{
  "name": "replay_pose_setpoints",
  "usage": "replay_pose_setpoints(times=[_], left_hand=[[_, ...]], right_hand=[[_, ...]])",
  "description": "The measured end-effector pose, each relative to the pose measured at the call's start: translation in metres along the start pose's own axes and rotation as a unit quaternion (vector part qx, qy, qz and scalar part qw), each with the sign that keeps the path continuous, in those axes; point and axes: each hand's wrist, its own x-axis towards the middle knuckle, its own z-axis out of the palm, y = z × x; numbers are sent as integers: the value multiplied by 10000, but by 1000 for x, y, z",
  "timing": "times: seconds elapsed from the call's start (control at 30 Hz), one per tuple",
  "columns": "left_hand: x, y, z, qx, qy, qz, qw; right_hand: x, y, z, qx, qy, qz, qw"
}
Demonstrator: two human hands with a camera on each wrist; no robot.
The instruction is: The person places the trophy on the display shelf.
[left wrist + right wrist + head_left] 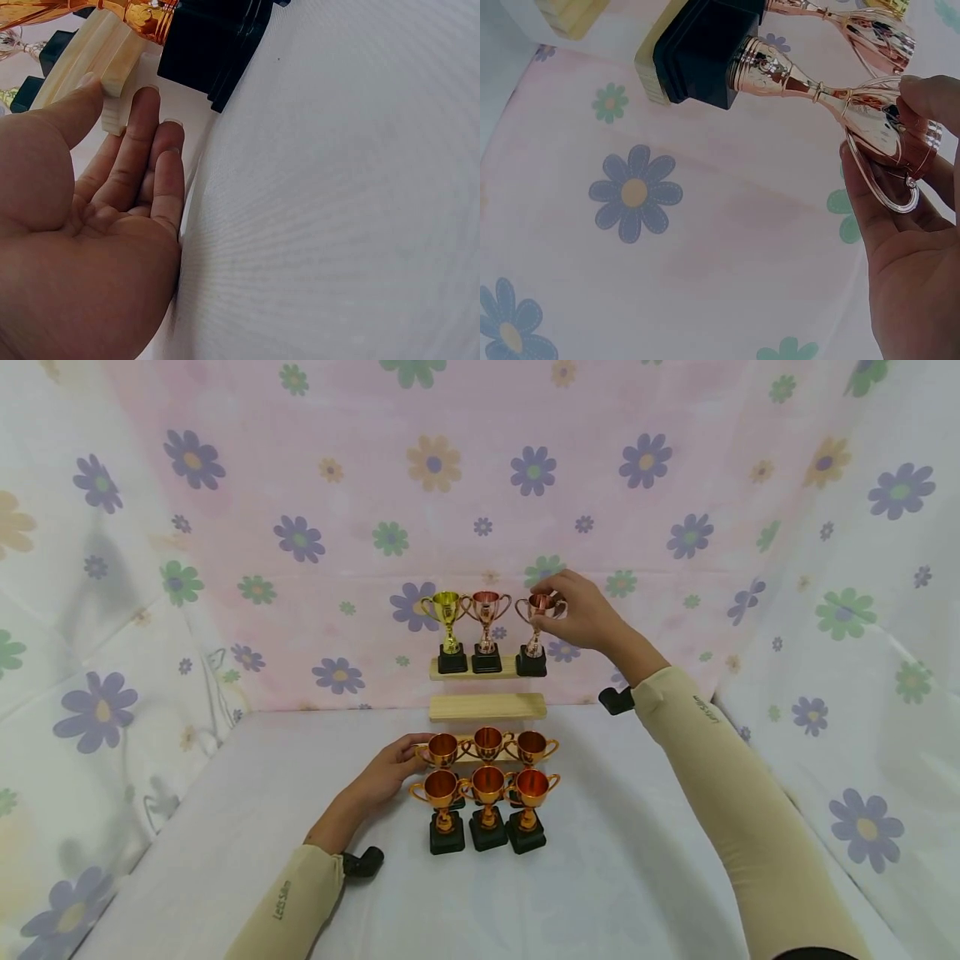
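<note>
Right hand (588, 614) pinches rose-gold trophy (536, 635) on top shelf (480, 669); left hand (390, 770), fingers straight, steadies rack base. Top row filled; middle shelf (487, 707) bare; six orange trophies (487, 785) below.

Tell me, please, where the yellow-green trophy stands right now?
In the head view the yellow-green trophy stands at the left end of the top wooden shelf, beside the middle copper trophy.
</note>
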Motion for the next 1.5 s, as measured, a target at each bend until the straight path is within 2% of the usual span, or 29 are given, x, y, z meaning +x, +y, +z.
replay_pose_setpoints(times=[0.63,1.07,1.5], left_hand=[[1,-1,0,-7,-31,66,10000],[0,1,1,-5,-19,77,10000],[0,1,0,-224,-142,73,9996]], right_hand=[[15,2,12,-4,-74,426,9991],[20,1,17,16,-108,500,9987],[21,-3,15,-125,-268,527,9982]])
